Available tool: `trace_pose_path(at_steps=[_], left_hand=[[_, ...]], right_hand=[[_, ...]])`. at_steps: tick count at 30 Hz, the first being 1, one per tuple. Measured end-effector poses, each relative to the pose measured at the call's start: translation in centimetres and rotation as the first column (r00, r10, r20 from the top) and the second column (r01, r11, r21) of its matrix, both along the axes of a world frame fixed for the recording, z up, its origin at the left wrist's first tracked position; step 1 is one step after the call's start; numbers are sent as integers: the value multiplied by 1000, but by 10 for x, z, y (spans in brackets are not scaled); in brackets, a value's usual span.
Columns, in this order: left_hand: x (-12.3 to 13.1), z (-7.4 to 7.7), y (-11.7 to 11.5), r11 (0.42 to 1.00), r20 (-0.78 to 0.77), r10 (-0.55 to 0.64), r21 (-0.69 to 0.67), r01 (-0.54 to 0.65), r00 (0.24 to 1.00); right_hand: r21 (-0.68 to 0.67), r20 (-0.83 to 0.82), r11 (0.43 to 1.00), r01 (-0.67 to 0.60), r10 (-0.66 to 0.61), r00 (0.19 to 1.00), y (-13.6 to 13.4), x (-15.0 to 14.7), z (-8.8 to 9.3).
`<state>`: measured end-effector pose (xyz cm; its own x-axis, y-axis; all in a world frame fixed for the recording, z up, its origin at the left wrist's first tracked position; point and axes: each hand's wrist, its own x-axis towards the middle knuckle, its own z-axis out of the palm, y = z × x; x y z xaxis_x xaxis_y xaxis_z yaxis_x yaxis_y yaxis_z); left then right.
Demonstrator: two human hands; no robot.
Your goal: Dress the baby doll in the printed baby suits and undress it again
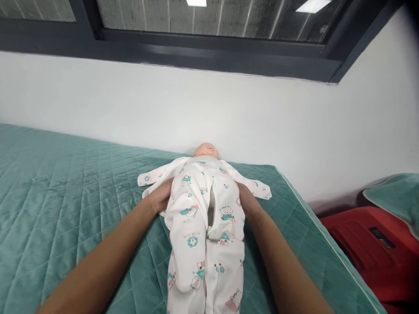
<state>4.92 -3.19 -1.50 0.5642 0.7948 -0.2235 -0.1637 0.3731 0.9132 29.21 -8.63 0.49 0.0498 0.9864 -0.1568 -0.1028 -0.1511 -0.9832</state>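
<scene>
A baby doll lies on its back on a green quilted mattress, its head [206, 150] against the wall and its legs toward me. It is dressed in a white printed long-sleeved top [176, 168] and matching trousers [190, 226], with a gap between the legs. Both sleeves are spread outward. My left hand [162, 197] touches the doll's left-of-picture side at the waist, its fingers tucked out of sight under the clothing. On the opposite side, my right hand [248, 201] reaches in at the waist, its fingers hidden too.
The green quilted mattress cover [81, 187] spreads widely to the left. A white wall [157, 100] with a dark window frame [212, 54] rises behind it. Beyond the mattress's right edge are a red plastic object [363, 244] and a green cloth [396, 192].
</scene>
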Motion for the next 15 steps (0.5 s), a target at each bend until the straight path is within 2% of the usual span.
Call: trace_pose_path(at_steps=[3,7,11,13,15], left_hand=[[0,4,-4,998,14,-18,-58,19,1000],[-1,4,-6,996,7,-36,-87,36,999],[-2,3,-4,996,-33,-71,-61,69,997],[-2,4,-4,997,-106,-82,-9,81,991],[-2,5,-5,988,-236,29,155,8,971]], right_hand=[[11,-15,996,-89,90,996,0,7,-5],[85,61,981,-172,167,984,-5,15,-3],[21,61,973,-230,228,972,-9,19,3],[-17,51,969,-245,246,968,-10,19,4],[-46,47,966,-253,255,966,-10,19,2]])
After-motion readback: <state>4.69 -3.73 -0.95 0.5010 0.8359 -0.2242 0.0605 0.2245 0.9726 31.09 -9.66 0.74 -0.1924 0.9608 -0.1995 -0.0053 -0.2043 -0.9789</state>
